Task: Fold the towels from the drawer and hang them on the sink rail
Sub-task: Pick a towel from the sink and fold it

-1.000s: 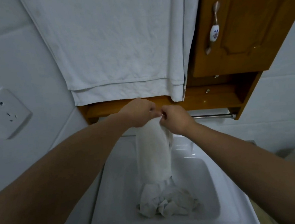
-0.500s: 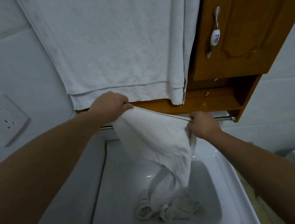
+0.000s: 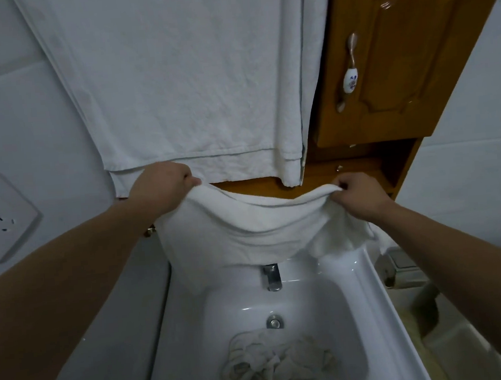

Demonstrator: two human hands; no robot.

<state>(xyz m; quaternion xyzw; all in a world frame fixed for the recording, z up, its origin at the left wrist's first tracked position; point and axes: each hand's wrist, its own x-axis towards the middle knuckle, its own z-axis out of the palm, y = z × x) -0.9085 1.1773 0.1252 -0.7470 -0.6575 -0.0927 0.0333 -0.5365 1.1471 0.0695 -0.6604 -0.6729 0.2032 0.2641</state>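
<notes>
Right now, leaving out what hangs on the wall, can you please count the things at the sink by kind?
hands: 2 (left hand, right hand)
held towel: 1
crumpled cloth heap: 1
tap: 1
drain: 1
Total: 6
</notes>
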